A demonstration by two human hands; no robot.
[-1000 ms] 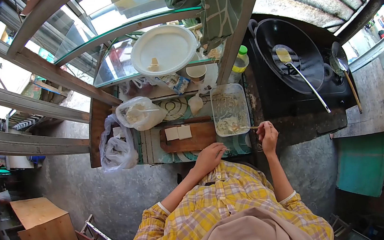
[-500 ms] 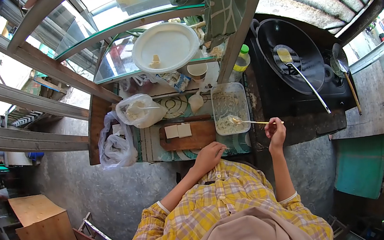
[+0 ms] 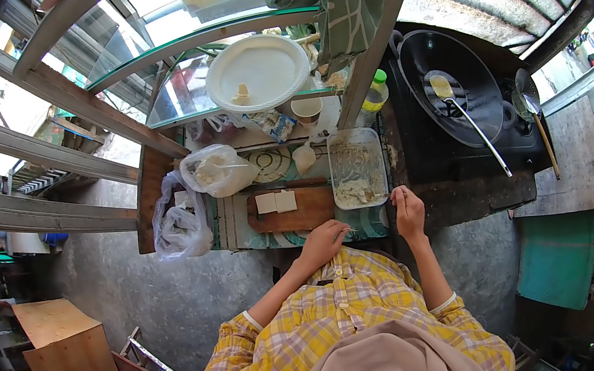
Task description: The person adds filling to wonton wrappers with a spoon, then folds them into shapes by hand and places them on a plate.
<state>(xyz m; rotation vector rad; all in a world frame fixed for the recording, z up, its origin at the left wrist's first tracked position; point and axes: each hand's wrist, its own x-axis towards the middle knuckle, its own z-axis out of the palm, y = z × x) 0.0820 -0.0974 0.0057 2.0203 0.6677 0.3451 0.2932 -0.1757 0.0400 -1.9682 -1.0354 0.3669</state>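
My right hand (image 3: 409, 215) is closed round the handle of a spoon (image 3: 379, 195), just off the near right corner of a clear plastic container (image 3: 352, 139). The spoon's head is down in the pale, lumpy mixture (image 3: 354, 191) at the container's near end and is hard to make out. My left hand (image 3: 324, 244) rests at the table's front edge with its fingers curled together; a thin pale bit shows at the fingertips, too small to name. Beyond it lies a wooden cutting board (image 3: 301, 218) with two pale square pieces (image 3: 275, 202).
Plastic bags (image 3: 181, 228) and an open bag of white stuff (image 3: 216, 171) stand left. A white plate (image 3: 255, 73) sits on the glass shelf above. At right, a large black wok (image 3: 447, 58) holds a spatula (image 3: 477, 128). A green-capped bottle (image 3: 374, 92) stands between.
My right hand has moved left and slightly down towards the container, and the spoon's head, raised before, has gone lower into the mixture. My left hand has stayed put.
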